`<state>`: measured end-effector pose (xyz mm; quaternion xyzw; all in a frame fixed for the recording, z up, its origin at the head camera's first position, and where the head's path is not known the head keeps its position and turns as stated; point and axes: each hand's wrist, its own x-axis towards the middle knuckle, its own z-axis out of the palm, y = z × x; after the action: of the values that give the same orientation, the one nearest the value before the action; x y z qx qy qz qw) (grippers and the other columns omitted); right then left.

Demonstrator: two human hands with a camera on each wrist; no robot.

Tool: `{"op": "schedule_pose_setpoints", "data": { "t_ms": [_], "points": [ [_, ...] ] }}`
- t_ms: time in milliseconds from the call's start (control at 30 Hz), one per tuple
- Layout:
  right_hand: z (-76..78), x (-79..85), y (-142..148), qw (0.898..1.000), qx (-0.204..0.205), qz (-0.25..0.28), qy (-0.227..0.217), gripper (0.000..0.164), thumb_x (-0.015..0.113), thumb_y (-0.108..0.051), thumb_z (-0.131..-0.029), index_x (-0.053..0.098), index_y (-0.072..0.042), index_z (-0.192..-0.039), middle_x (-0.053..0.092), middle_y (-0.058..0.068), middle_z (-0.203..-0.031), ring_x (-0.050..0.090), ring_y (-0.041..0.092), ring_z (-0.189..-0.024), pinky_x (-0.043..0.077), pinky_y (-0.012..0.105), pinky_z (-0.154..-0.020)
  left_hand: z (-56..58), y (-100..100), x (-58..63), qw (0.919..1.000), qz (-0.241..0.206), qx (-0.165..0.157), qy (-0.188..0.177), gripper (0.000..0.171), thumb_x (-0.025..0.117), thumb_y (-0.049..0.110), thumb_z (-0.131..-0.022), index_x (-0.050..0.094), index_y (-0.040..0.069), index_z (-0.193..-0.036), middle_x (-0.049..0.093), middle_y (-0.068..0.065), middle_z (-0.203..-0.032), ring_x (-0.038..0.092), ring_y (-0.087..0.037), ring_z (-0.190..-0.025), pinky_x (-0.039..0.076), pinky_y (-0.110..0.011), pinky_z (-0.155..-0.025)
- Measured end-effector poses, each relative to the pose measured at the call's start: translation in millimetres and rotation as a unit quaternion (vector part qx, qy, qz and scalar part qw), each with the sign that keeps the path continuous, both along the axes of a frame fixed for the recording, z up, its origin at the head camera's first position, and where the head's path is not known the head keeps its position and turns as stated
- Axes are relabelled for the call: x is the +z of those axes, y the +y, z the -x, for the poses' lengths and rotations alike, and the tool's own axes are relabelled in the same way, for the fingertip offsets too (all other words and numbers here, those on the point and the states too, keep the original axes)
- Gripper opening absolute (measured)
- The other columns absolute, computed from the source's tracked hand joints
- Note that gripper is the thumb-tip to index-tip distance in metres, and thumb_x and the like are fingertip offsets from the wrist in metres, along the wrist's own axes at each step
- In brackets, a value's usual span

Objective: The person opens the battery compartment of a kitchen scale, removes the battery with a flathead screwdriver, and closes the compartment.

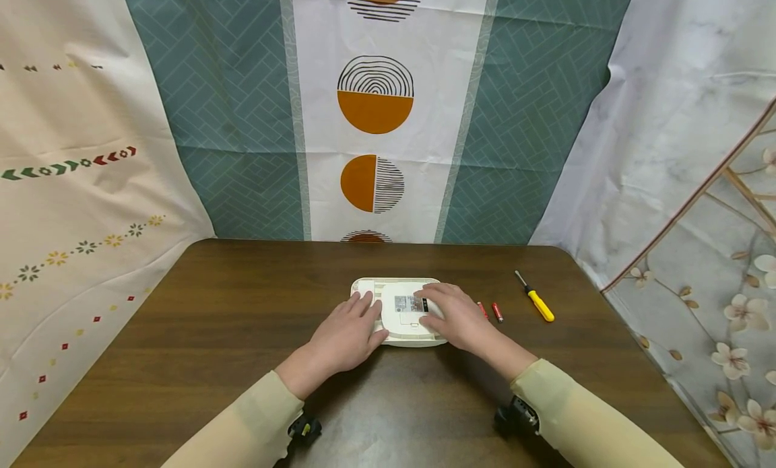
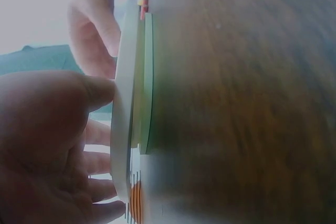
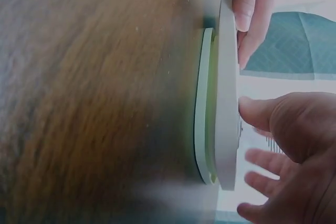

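Note:
A flat white device with rounded corners (image 1: 397, 323), which looks like a kitchen scale, lies underside up on the table. A printed label (image 1: 405, 304) shows on its raised middle panel. My left hand (image 1: 344, 332) rests on its left part with the fingers spread. Over its right part lies my right hand (image 1: 459, 316), thumb and fingers apart, partly covering the label. Seen edge-on in the left wrist view, the device (image 2: 124, 98) has a thinner greenish-lit plate (image 2: 148, 77) beneath it. The right wrist view shows my right thumb at the edge of the device (image 3: 227, 93).
Just right of my right hand lie two small red batteries, one of them fully visible (image 1: 497, 312). A yellow-handled screwdriver (image 1: 539, 305) lies farther right. The brown wooden table (image 1: 242, 306) ends at patterned curtains (image 1: 376, 118) behind and at both sides.

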<state>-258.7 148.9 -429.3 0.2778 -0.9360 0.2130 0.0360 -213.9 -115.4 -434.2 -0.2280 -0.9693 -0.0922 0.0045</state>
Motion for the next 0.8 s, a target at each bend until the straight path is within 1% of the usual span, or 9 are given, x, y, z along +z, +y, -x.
{"op": "schedule_pose_setpoints", "data": {
  "t_ms": [67,100,167,233,367,467,567,700,800],
  "points": [
    [0.5,0.1,1.9,1.0,-0.007,-0.014,-0.013,0.063,0.083,-0.024,-0.102,0.059,-0.012,-0.16,0.051,0.018,-0.167,0.039,0.043,-0.158,0.034,0.066,-0.126,0.1,0.2,-0.2,1.0,-0.002,-0.001,0.001,0.064,0.058,0.043,-0.115,0.051,0.0,-0.163,0.039,-0.025,-0.172,0.034,-0.047,-0.161,0.032,-0.058,-0.13],
    [0.9,0.1,2.9,1.0,-0.01,-0.02,-0.021,0.069,0.081,-0.026,-0.103,0.053,-0.012,-0.165,0.045,0.02,-0.171,0.034,0.044,-0.161,0.03,0.067,-0.128,0.0,0.3,-0.2,1.0,-0.001,0.0,0.0,0.064,0.058,0.043,-0.115,0.051,0.0,-0.163,0.039,-0.025,-0.173,0.034,-0.047,-0.161,0.032,-0.058,-0.13],
    [2.0,0.3,4.4,0.999,-0.013,-0.027,-0.031,0.076,0.079,-0.029,-0.105,0.044,-0.012,-0.17,0.036,0.022,-0.175,0.028,0.047,-0.163,0.024,0.07,-0.129,0.1,0.4,-0.1,1.0,0.001,0.0,-0.001,0.064,0.058,0.043,-0.116,0.051,0.0,-0.163,0.039,-0.025,-0.173,0.033,-0.046,-0.161,0.032,-0.058,-0.13],
    [3.5,1.3,5.5,0.999,-0.014,-0.025,-0.045,0.08,0.078,-0.03,-0.106,0.039,-0.012,-0.173,0.03,0.024,-0.177,0.023,0.049,-0.164,0.021,0.073,-0.129,0.6,0.6,-0.1,1.0,-0.002,0.0,0.0,0.064,0.059,0.042,-0.115,0.051,0.0,-0.163,0.039,-0.025,-0.173,0.034,-0.046,-0.161,0.032,-0.057,-0.13],
    [6.9,3.9,6.5,0.997,-0.011,-0.001,-0.08,0.081,0.077,-0.029,-0.106,0.036,-0.009,-0.173,0.025,0.029,-0.177,0.018,0.055,-0.164,0.019,0.078,-0.126,1.0,0.7,0.1,1.0,0.0,0.003,-0.005,0.065,0.058,0.043,-0.116,0.05,0.0,-0.164,0.038,-0.024,-0.174,0.032,-0.046,-0.162,0.031,-0.057,-0.131],
    [9.3,4.9,6.9,0.994,-0.015,0.013,-0.11,0.081,0.076,-0.03,-0.106,0.037,-0.008,-0.173,0.023,0.03,-0.178,0.015,0.056,-0.164,0.018,0.078,-0.126,0.8,0.6,0.4,1.0,0.002,0.004,-0.007,0.066,0.057,0.044,-0.116,0.05,0.001,-0.164,0.037,-0.024,-0.174,0.032,-0.046,-0.162,0.03,-0.057,-0.131],
    [10.8,5.5,7.3,0.992,-0.021,0.012,-0.126,0.081,0.076,-0.032,-0.106,0.037,-0.008,-0.173,0.022,0.029,-0.179,0.014,0.055,-0.164,0.017,0.076,-0.128,0.8,0.5,0.6,1.0,0.002,0.004,-0.007,0.066,0.058,0.045,-0.115,0.05,0.001,-0.164,0.037,-0.024,-0.174,0.032,-0.045,-0.162,0.03,-0.057,-0.131],
    [10.9,5.6,7.4,0.992,-0.026,0.007,-0.126,0.082,0.076,-0.034,-0.106,0.036,-0.008,-0.173,0.022,0.027,-0.179,0.014,0.053,-0.165,0.016,0.075,-0.128,0.9,0.1,0.3,1.0,0.003,0.006,-0.007,0.066,0.058,0.045,-0.115,0.051,0.001,-0.164,0.037,-0.024,-0.174,0.032,-0.045,-0.162,0.03,-0.057,-0.131],
    [9.6,3.9,7.2,0.994,-0.029,-0.007,-0.106,0.083,0.076,-0.036,-0.106,0.036,-0.008,-0.173,0.022,0.026,-0.179,0.014,0.051,-0.166,0.016,0.075,-0.128,0.7,0.1,-0.5,0.9999,0.002,0.006,-0.009,0.066,0.058,0.045,-0.115,0.051,0.001,-0.164,0.038,-0.023,-0.174,0.032,-0.045,-0.162,0.031,-0.057,-0.131]
  ]
}}
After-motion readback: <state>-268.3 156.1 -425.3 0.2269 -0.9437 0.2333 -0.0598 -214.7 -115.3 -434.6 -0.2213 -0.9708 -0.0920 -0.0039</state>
